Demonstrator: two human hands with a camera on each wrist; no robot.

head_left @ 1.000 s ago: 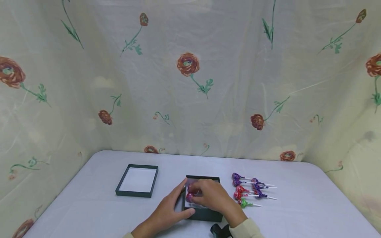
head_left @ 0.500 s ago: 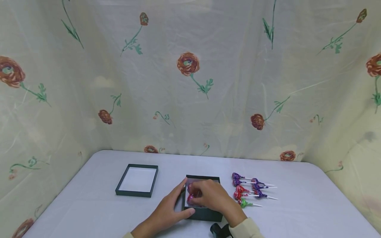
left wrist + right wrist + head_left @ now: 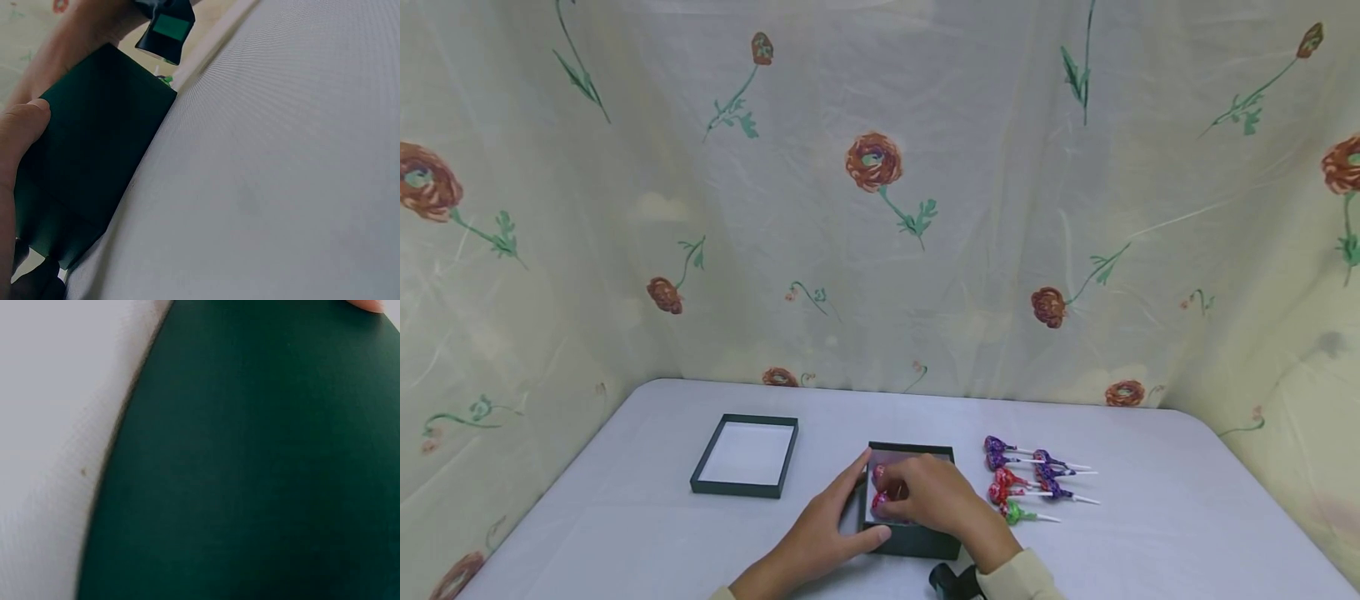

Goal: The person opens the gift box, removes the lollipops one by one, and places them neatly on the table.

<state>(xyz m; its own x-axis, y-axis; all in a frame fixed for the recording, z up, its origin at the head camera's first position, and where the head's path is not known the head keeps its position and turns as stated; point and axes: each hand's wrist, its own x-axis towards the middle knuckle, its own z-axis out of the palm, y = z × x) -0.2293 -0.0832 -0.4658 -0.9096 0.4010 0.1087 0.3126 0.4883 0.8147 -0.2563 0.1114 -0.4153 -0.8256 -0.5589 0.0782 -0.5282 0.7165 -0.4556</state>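
The left hand (image 3: pixel 820 537) is bracing the dark green box (image 3: pixel 917 540) at its left edge, fingers straight along the side and thumb on the near wall, so that grip is open. The right hand (image 3: pixel 936 496) is reaching into the box with its fingers curling over red lollipops (image 3: pixel 880 492) inside; can't really tell if it's pinching one. The box is sitting mid-table (image 3: pixel 1150 533), with more lollipops (image 3: pixel 1033 482) lying just right of it and the lid (image 3: pixel 747 456) off to the left.
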